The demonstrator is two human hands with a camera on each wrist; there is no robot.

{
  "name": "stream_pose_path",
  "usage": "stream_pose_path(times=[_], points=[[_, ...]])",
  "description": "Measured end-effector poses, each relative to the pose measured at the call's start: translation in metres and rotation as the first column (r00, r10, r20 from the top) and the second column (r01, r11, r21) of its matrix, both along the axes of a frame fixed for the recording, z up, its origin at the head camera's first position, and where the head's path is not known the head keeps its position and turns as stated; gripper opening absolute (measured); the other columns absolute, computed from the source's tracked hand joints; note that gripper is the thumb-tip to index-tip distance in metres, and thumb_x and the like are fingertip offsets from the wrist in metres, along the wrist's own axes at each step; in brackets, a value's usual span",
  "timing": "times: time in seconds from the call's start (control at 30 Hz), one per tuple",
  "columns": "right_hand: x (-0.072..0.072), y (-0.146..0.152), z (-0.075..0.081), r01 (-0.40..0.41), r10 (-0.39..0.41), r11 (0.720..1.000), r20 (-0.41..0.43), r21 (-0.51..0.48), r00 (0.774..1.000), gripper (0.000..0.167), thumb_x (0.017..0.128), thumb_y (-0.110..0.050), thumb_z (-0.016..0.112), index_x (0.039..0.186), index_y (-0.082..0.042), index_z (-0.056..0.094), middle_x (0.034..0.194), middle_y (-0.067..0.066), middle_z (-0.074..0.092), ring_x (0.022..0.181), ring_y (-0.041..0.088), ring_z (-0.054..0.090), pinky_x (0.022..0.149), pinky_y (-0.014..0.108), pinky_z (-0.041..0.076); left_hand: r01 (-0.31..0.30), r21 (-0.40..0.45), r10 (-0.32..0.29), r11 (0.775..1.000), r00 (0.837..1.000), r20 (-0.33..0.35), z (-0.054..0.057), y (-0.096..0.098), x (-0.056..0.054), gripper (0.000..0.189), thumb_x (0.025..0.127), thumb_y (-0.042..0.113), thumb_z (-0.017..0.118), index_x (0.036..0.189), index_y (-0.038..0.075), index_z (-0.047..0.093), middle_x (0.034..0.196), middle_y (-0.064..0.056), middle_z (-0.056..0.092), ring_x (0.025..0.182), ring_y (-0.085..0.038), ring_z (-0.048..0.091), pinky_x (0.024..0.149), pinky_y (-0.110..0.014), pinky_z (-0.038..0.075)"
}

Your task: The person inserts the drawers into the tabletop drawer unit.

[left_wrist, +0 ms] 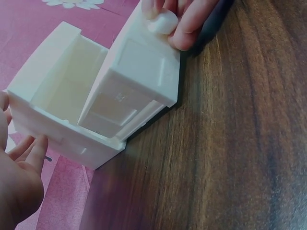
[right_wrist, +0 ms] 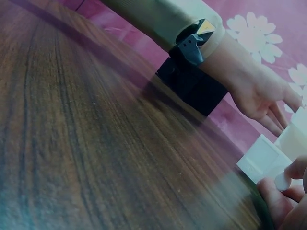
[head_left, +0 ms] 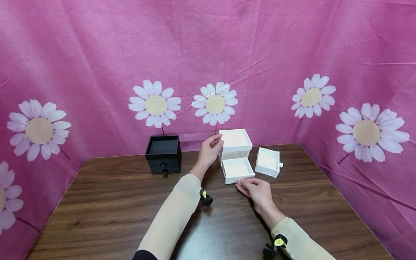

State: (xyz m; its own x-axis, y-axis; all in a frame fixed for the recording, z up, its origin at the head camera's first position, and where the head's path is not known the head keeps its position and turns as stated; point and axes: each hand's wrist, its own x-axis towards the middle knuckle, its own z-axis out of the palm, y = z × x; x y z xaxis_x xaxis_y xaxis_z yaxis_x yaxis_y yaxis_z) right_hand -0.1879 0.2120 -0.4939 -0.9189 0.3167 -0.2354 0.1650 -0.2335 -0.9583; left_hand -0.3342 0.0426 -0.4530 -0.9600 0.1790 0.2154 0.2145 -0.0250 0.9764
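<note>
A small white drawer box (head_left: 236,148) stands near the back of the wooden table, its lower drawer (head_left: 238,179) pulled far out toward the front. My left hand (head_left: 209,151) touches the box's left side with loosely bent fingers; in the left wrist view the fingertips lie against that wall. Between thumb and fingers, my right hand (head_left: 259,194) pinches the round white knob (left_wrist: 163,22) on the drawer's front. Inside, the pulled-out drawer looks bare. A second white drawer (head_left: 265,171), with its own knob facing right, lies apart on the table to the box's right.
A black drawer box (head_left: 164,161) with an open top tray stands left of the white one, its knobs facing front. Behind and at both sides of the wooden table (head_left: 107,202) hangs a pink cloth (head_left: 201,43) printed with white daisies.
</note>
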Motion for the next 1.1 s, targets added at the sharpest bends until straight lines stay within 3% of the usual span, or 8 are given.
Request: stream_pose_path(times=[0.57,1.1], points=[[-0.006,0.003,0.001,-0.009,0.009,1.000,0.002,0.006,1.000,0.015,0.100,0.012,0.063,0.112,0.020,0.068,0.090,0.010,0.078,0.081,0.014,0.082,0.085,0.027,0.068,-0.009,-0.009,0.009,1.000,1.000,0.002,-0.002,0.001,0.000,0.037,0.106,0.016,0.068,0.142,0.007,0.070,0.141,-0.020,0.072,0.136,-0.032,0.067,0.116,-0.039,0.057],[-0.013,0.003,0.001,-0.015,0.015,1.000,0.011,-0.009,1.000,0.008,0.098,0.012,0.065,0.102,0.014,0.073,0.089,0.009,0.076,0.079,0.014,0.081,0.084,0.028,0.069,-0.012,-0.013,0.012,1.000,1.000,0.006,-0.002,0.001,0.001,0.038,0.107,0.018,0.068,0.143,0.008,0.070,0.141,-0.019,0.072,0.136,-0.031,0.067,0.116,-0.039,0.058]])
